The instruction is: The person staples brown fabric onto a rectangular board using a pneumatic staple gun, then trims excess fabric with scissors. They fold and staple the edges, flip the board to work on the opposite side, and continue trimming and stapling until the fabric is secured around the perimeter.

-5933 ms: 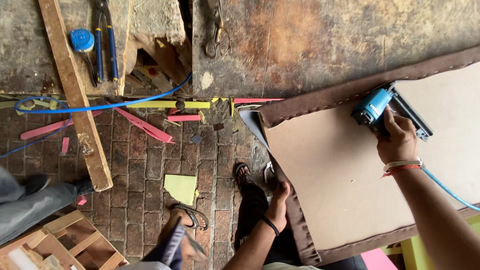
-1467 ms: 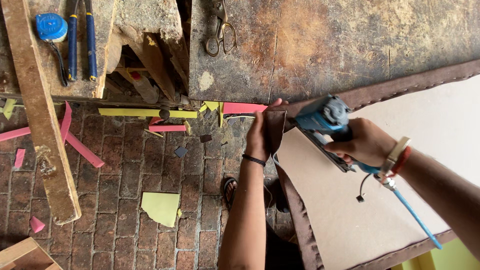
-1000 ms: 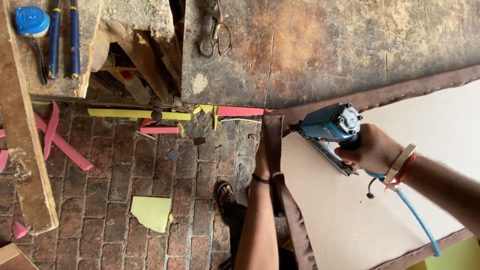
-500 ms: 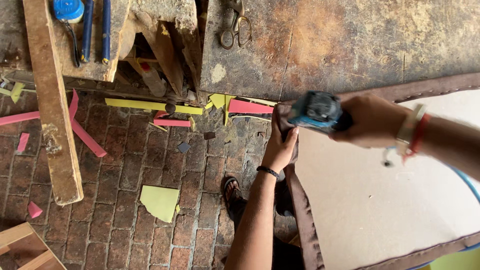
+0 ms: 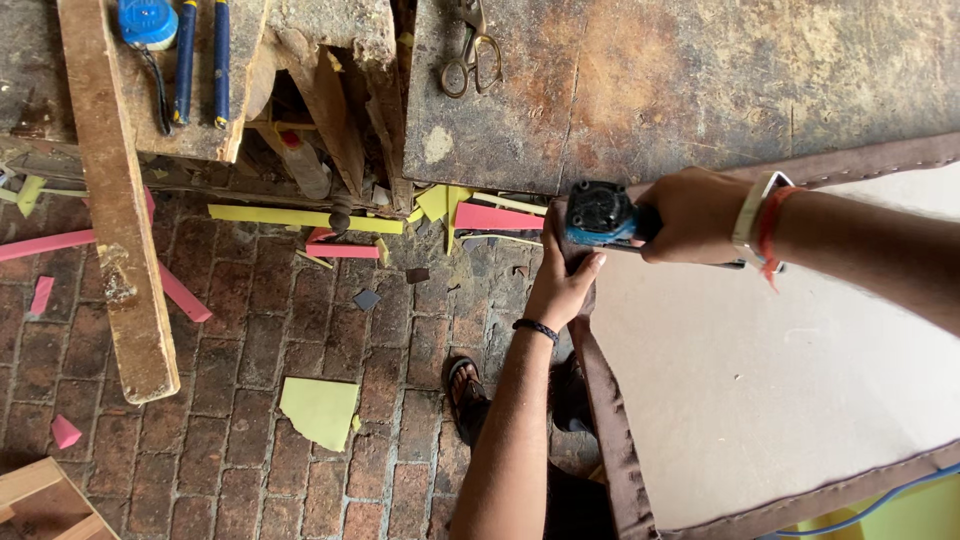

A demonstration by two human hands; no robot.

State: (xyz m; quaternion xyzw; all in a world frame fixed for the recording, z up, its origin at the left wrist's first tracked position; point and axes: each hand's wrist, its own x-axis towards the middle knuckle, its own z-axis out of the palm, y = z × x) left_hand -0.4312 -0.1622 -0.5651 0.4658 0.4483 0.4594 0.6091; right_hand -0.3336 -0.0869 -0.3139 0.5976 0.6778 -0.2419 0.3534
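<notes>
A pale board edged with brown fabric lies at the right, its corner near the worn workbench. My right hand grips a blue staple gun, which points down at the board's upper left corner. My left hand reaches up from below and pinches the brown fabric at that same corner, just under the gun's nose.
Scissors lie on the bench. A wooden plank leans at the left, with a blue tape measure and blue-handled tools above. Pink and yellow offcuts litter the brick floor. My sandalled foot stands below.
My right hand brought the staple gun from the board's top edge to its left corner and turned it nose down. My left hand rose from the side edge to pinch the fabric there.
</notes>
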